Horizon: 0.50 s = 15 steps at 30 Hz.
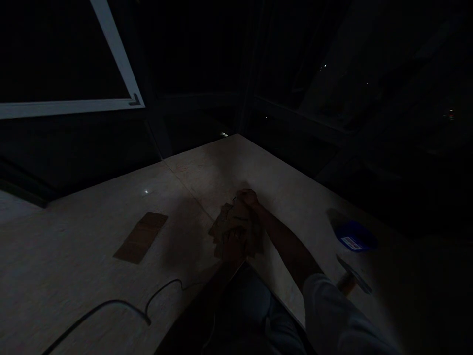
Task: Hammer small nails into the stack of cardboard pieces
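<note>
In the dim head view, a layered brown cardboard piece (240,213) with jagged edges lies on the pale stone-like counter (199,172) right before me. My left hand (232,246) holds its near part, the fingers bent against it and hard to see in the shadow. At the far edge of the cardboard is my right hand (249,197), its fingers pinched together. A tiny dark tip shows by those fingers, too small to name.
A flat brown cardboard rectangle (141,237) lies to the left, with a dark cable (111,301) nearer me. On the right are a blue plastic container (356,235) with a white label and a hammer (354,275). Dark window frames (121,69) rise behind the counter.
</note>
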### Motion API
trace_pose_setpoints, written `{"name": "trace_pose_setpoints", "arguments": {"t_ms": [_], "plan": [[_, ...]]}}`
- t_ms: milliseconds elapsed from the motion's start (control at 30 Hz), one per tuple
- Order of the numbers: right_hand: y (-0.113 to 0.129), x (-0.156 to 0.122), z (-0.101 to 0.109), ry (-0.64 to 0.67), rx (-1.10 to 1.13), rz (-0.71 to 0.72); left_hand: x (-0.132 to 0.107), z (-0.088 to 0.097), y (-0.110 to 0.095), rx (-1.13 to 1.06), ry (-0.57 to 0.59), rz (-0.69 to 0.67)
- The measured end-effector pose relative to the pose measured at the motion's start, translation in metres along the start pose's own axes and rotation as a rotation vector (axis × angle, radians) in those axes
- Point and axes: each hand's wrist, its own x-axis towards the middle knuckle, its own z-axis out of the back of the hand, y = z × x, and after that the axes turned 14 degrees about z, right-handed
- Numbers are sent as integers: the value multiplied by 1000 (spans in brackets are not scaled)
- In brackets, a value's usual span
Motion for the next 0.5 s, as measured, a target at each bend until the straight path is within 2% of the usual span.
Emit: {"name": "trace_pose_setpoints", "arguments": {"t_ms": [100,200,367,500], "plan": [[5,-19,15,35,-12,41,0,-1,0,13,-8,4],[17,-52,24,45,-35,110,0,-2,0,-5,-17,0],[38,-110,22,66,-79,192,0,-3,-1,-23,-50,-5],[41,-128,21,90,-112,189,0,-2,-3,-16,5,10]]}}
